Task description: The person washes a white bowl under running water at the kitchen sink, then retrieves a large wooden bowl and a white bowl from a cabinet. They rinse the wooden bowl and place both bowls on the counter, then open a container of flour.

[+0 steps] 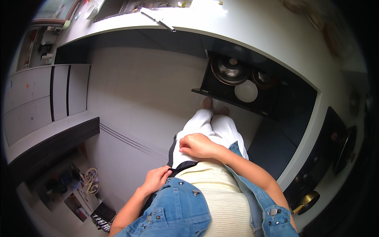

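Note:
My left hand (157,178) pinches the edge of a black cloth (183,166) at my left hip. My right hand (197,145) hovers in front of my white trousers (194,124), its fingers curled inward; whether anything sits inside them is hidden. Ahead of my feet, a dark drawer (226,99) is pulled out under the counter. It holds a large round metal lid or pan (231,72), a second round metal piece (263,77) partly in shadow, and a white bowl (246,91).
On the white counter (251,32) a kitchen knife (158,19) lies near the sink (118,10), its handle over the front edge. A cooktop (319,148) with a dark pan (345,151) and a gold-coloured pan (308,202) is at right. White cabinets (29,89) stand left.

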### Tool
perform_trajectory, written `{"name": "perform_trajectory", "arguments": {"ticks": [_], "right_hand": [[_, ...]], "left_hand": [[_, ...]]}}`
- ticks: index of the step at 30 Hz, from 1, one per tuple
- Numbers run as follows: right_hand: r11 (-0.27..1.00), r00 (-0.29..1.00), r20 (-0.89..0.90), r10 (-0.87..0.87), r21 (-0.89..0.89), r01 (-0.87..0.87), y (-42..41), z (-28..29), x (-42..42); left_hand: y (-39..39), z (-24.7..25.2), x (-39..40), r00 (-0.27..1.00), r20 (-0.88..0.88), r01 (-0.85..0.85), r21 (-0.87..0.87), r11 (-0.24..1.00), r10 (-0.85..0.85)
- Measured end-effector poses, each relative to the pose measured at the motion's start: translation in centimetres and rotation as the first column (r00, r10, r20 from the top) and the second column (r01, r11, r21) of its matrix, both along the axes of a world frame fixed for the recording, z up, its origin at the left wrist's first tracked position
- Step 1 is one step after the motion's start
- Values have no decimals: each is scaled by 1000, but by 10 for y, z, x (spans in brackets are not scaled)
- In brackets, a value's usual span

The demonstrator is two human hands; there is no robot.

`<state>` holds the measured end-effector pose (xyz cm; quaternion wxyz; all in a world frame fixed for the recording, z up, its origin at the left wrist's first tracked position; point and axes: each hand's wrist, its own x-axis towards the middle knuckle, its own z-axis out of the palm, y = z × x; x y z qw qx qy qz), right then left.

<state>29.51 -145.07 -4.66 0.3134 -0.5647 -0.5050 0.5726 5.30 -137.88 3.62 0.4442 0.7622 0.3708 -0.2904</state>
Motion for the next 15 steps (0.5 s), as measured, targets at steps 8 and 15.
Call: {"name": "perform_trajectory", "arguments": {"ticks": [8,15], "right_hand": [[1000,990,142,-8,-2,9,7,12,13],[994,987,130,-91,-43,98,-9,10,27]], "left_hand": [[-15,-31,-53,974,-144,-216,-348,912,176],[20,-30,-15,988,87,-129,-7,992,129]]}}
